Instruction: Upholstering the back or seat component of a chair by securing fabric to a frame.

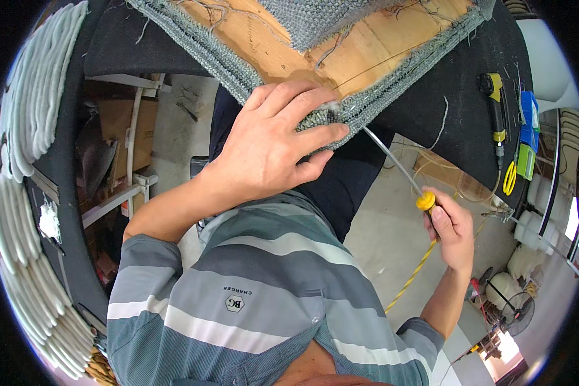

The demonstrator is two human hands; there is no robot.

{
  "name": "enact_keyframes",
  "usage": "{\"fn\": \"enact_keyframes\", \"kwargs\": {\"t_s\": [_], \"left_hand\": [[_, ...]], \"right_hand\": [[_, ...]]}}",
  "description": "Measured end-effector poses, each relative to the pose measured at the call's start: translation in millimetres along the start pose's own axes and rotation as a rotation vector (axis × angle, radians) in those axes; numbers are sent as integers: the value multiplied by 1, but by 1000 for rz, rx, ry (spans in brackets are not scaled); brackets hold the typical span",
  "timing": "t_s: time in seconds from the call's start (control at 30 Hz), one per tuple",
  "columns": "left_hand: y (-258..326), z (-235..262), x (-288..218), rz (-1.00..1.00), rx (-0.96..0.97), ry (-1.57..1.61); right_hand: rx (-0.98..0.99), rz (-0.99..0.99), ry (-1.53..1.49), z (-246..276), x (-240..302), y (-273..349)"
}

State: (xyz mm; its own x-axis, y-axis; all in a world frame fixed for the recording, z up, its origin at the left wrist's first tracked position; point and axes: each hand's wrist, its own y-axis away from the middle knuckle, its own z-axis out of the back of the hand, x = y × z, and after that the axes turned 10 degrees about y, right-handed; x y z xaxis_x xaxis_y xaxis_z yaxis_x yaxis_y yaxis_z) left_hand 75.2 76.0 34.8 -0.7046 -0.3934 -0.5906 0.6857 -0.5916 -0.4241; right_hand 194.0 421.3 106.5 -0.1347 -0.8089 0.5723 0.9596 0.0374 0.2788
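Observation:
A wooden panel [392,48] edged with grey-blue woven fabric lies over the dark table, one corner pointing toward me. At that corner my left hand [270,141] presses over the fabric edge [392,106], its fingers bent round it. Closed about the dark and yellow handle of a screwdriver [426,201], my right hand [453,231] is to the right and nearer to me. The long metal shaft slants up-left to the fabric edge, beside my left fingers; its tip is hidden there. Loose threads hang over the bare wood.
On the dark table [424,122] at the right lie a yellow-black power tool [493,96], a blue box [529,122], a green box [525,161] and yellow-handled scissors [509,178]. Pale padded strips [38,96] are stacked at left. A yellow rope [412,276] hangs near my right arm.

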Motion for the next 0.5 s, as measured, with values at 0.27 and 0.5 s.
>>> {"fn": "enact_keyframes", "kwargs": {"t_s": [0.27,0.5], "left_hand": [[-2,1,1,-23,-1,2],[-5,8,-2,-6,40,-18]], "right_hand": [[-203,281,317,-12,5,-12],[503,-293,-1247,-69,-38,-7]]}}
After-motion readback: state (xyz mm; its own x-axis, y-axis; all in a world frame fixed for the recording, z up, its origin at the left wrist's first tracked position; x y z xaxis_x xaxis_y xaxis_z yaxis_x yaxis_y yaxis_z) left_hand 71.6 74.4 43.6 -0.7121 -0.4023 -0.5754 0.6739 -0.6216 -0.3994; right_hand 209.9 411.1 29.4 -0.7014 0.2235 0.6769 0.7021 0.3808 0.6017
